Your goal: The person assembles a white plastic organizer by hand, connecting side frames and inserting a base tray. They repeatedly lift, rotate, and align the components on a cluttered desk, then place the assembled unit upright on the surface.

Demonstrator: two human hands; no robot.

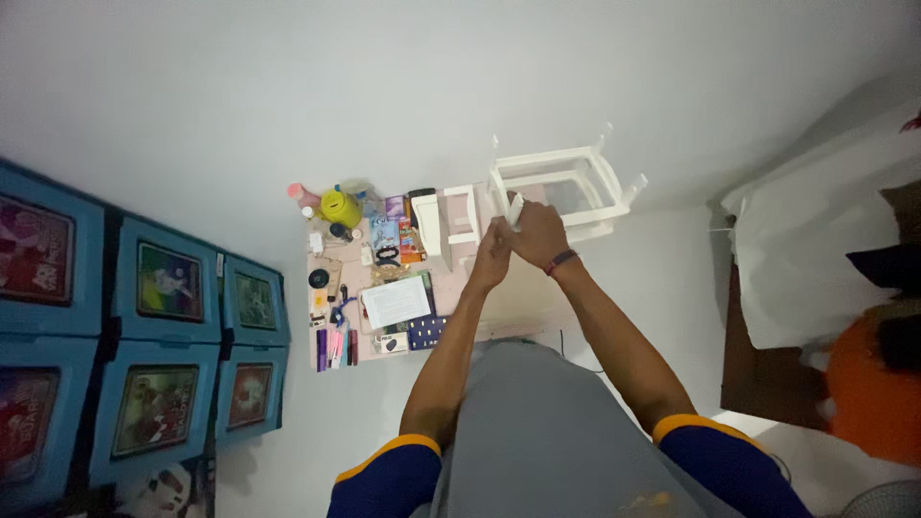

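Left hand (492, 254) and right hand (537, 230) clamp a white part (515, 207) beside the white frame (566, 182). Slippage risks dropping it onto the cluttered surface (518, 297).

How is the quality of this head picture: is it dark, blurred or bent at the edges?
Head view: dim, with darker corners; the white wall looks grey. Strong wide-angle bending curves the blue boxes at left. The left hand and right hand on the white frame are soft, the small desk items too small to tell.
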